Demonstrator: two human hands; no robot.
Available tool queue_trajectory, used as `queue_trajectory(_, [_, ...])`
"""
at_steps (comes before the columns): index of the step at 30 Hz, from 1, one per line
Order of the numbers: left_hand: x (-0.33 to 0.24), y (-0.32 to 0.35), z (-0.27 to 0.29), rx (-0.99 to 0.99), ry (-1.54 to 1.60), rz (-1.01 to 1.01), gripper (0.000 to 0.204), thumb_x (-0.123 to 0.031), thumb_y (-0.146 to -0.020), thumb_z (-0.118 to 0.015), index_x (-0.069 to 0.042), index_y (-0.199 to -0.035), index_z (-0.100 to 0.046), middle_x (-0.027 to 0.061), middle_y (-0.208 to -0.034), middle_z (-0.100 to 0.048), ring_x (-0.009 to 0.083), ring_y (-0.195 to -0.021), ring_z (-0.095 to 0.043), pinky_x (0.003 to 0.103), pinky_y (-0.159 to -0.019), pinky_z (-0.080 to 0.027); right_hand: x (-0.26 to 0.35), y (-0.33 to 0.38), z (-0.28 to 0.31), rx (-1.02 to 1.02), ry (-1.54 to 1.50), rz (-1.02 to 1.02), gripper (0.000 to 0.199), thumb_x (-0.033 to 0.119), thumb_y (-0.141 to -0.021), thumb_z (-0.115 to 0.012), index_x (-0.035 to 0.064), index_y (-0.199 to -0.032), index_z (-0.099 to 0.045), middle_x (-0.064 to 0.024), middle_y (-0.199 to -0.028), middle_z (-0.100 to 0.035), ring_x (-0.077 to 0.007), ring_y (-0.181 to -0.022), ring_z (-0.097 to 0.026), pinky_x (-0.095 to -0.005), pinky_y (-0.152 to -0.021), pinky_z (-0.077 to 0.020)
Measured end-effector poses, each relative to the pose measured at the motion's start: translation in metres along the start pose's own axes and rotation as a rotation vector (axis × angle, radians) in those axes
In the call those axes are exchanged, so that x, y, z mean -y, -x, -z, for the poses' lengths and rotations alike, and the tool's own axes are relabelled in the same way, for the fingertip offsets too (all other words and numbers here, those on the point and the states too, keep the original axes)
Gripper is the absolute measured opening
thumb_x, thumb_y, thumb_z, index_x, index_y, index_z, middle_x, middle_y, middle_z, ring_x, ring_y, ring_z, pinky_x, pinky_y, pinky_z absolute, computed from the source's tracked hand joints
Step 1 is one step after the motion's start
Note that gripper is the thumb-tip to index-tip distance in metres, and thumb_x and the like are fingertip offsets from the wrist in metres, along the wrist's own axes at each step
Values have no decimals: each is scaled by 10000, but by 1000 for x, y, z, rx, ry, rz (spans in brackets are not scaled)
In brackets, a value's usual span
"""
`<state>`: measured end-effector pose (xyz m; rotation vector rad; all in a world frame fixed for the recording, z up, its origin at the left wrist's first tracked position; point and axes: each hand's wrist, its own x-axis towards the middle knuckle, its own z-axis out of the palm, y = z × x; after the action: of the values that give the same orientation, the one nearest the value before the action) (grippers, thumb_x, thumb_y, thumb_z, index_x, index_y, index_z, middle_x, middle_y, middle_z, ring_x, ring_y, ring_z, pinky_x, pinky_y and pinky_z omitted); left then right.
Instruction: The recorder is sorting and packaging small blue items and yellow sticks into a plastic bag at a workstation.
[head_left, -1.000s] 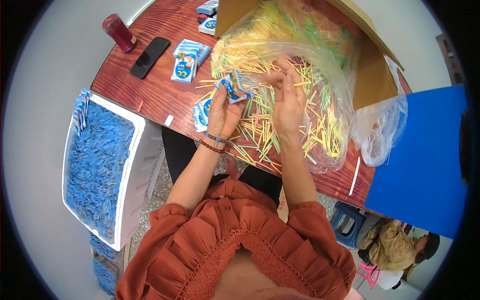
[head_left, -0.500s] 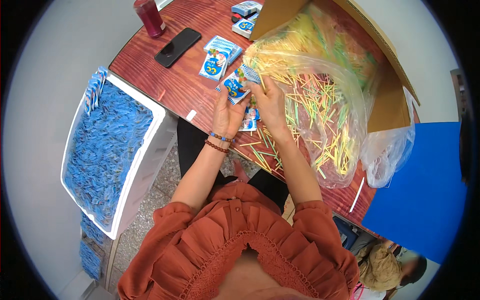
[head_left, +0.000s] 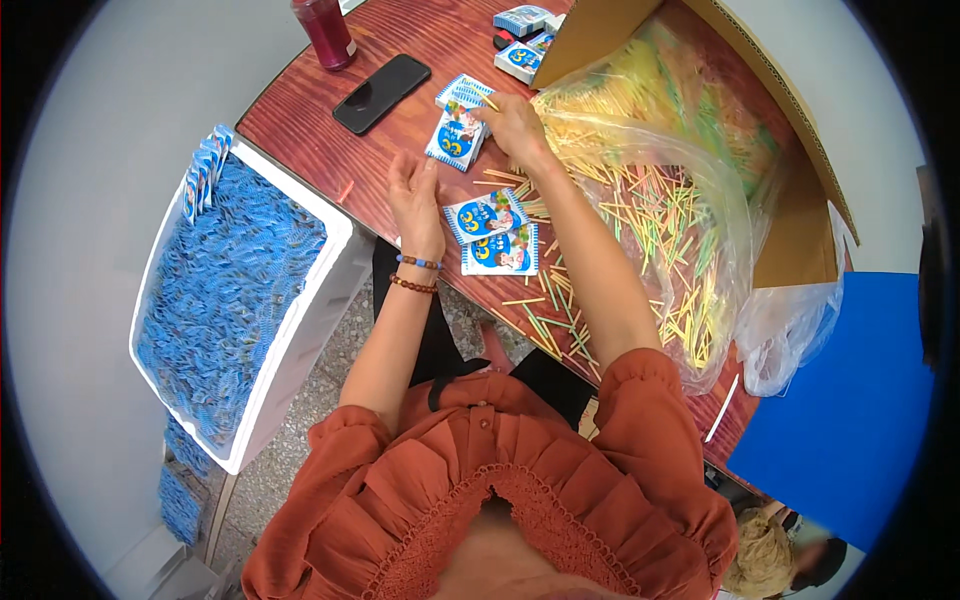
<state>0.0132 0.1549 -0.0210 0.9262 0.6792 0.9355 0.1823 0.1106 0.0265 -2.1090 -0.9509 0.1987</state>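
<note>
My right hand point(head_left: 513, 130) is closed with a thin pale-yellow stick point(head_left: 488, 102) poking out from its fingers. Its fingertips are at the right edge of a small blue-and-white packet point(head_left: 457, 135), which lies on a pile of similar packets; the hand covers the contact. My left hand point(head_left: 412, 195) is held open just left of the other packets, palm partly up and holding nothing. Beside it a blue-and-white packet point(head_left: 485, 214) overlaps another packet point(head_left: 500, 252) near the table's front edge.
Many yellow and green sticks point(head_left: 660, 215) spill from a clear plastic bag in a cardboard box point(head_left: 795, 235). A black phone point(head_left: 382, 94) and a red jar point(head_left: 325, 35) are at the back left. A white bin point(head_left: 335, 235) of blue packets stands left of the table.
The packet between my hands now lies on the table. My right hand has moved up and left to the back pile, while my left hand has opened and shifted left. The view has shifted slightly.
</note>
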Motion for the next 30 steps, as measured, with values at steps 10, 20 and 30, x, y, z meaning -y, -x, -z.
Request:
queue_trajectory(10, [-13,24,24,275,-1176,-405,409,-334,-738,-759,-83,-1031,-624,86,-989,-565,290,-963,-508,439,-852,-319,-9,84,56,40,301,-161,369,357,-919,-498,28,-1041,-612,-240,-921,-638,-414,-866,-602,-473,-752,-446])
queue_trajectory(20, [-13,26,19,348,-1277,-470,282,-287,-711,-794,-102,-884,-671,71,-871,-592,227,-890,-529,403,-812,-362,-26,178,88,-96,272,-43,253,193,-864,-608,-4,-1020,-636,-167,-1021,-633,-322,-947,-592,-396,-829,-458])
queue_trajectory(30, [-36,38,-4,538,-102,200,104,-60,-873,-674,-44,-934,-591,27,-865,-677,61,-754,-628,205,-619,-501,-9,146,53,109,-642,-157,120,149,-864,-670,43,-918,-654,33,-758,-619,-15,-630,-514,-190,-535,-403])
